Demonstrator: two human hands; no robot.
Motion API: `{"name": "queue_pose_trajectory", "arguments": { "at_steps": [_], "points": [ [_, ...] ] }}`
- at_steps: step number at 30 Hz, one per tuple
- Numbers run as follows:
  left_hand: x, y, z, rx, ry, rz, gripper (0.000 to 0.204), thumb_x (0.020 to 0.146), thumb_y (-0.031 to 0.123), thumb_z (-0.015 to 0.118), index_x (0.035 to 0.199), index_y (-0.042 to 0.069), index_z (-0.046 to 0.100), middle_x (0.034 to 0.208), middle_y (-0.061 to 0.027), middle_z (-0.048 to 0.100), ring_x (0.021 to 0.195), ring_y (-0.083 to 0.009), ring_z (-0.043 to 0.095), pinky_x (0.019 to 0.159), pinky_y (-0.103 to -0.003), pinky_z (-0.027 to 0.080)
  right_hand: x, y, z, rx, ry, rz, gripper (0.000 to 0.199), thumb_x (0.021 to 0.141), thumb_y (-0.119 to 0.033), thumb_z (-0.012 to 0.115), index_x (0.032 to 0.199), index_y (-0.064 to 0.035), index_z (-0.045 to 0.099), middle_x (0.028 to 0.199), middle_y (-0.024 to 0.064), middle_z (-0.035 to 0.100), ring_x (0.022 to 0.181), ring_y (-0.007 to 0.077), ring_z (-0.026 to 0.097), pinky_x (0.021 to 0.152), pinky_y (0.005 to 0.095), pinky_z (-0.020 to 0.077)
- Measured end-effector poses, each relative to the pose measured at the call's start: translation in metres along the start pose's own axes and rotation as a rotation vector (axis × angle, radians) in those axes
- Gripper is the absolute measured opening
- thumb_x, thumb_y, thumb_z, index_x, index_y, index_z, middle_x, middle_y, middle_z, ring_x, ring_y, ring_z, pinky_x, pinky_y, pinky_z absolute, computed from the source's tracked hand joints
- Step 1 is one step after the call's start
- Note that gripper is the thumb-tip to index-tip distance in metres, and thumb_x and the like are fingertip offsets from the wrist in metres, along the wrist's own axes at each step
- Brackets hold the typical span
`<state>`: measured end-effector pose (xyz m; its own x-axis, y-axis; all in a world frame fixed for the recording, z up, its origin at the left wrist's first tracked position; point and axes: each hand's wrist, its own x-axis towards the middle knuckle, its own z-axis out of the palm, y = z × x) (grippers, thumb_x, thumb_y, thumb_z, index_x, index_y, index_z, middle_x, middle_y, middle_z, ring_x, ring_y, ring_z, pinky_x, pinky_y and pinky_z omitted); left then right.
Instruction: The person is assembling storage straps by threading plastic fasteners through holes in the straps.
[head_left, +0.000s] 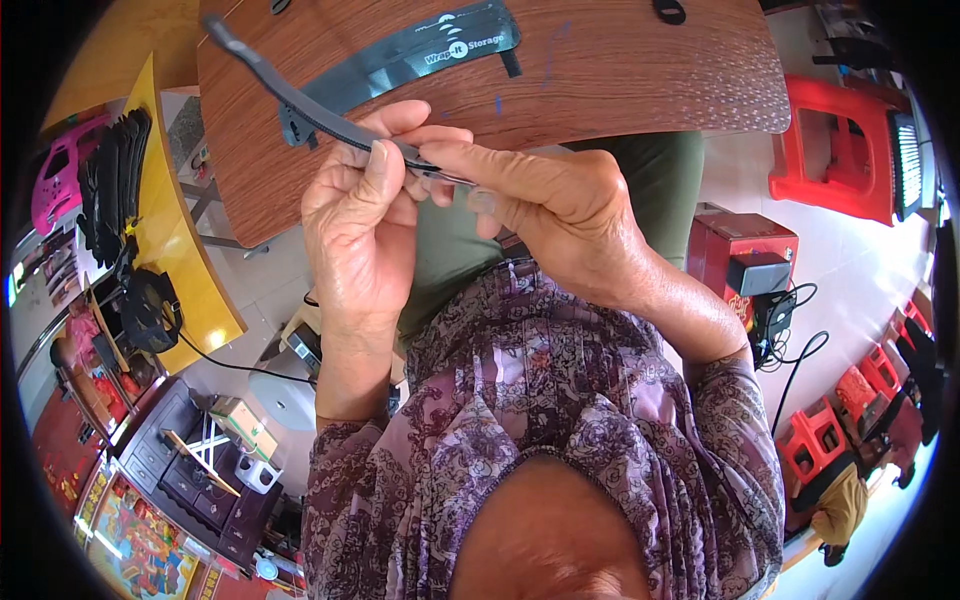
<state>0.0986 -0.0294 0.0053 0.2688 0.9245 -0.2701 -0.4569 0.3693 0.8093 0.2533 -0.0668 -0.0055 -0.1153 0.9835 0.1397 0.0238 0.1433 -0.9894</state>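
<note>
A long dark strap (285, 92) rises from my left hand (355, 220) toward the upper left, its far end over the wooden table. My left thumb and fingers are closed on its lower part. Close beside it, my right hand (560, 205) pinches at the strap's near end. A thin shiny metallic piece (448, 178) shows between the right fingers; its kind is too small to make out. Both hands are held above my lap at the table's near edge. Behind the strap, a dark printed strip (400, 62) lies on the brown wooden table (640, 90).
A black ring (670, 11) lies at the table's far edge. To the left, a yellow table (170, 240) bears several black straps (118, 180) and a black bag (150, 308). On the right are a red stool (835, 150) and a red box (735, 245) with cables beside it.
</note>
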Motion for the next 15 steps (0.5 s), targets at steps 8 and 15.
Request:
{"name": "queue_pose_trajectory", "arguments": {
  "at_steps": [8,15],
  "points": [
    [0.000,-0.002,-0.011,-0.141,-0.029,-0.059,0.021,0.091,0.017,0.051,0.100,-0.001,0.054,0.096,-0.0181,0.062,0.070,-0.0181,0.058,0.060,-0.029,0.044,-0.002,-0.008,-0.004,0.147,0.051,0.213,0.027,0.083,-0.003,0.058,0.110,-0.0024,0.061,0.077,0.0045,0.063,0.062,0.0070,0.055,0.054,0.0197,0.0455],
    [0.000,-0.001,-0.010,-0.208,-0.017,-0.115,0.023,0.092,0.018,0.049,0.104,-0.001,0.054,0.093,-0.0160,0.061,0.067,-0.0191,0.057,0.058,-0.031,0.042,-0.003,0.003,-0.005,-0.052,0.073,0.096,0.014,0.081,-0.002,0.060,0.093,0.0038,0.063,0.072,0.0065,0.060,0.061,0.0087,0.056,0.052,0.0207,0.0452]
  ]
}}
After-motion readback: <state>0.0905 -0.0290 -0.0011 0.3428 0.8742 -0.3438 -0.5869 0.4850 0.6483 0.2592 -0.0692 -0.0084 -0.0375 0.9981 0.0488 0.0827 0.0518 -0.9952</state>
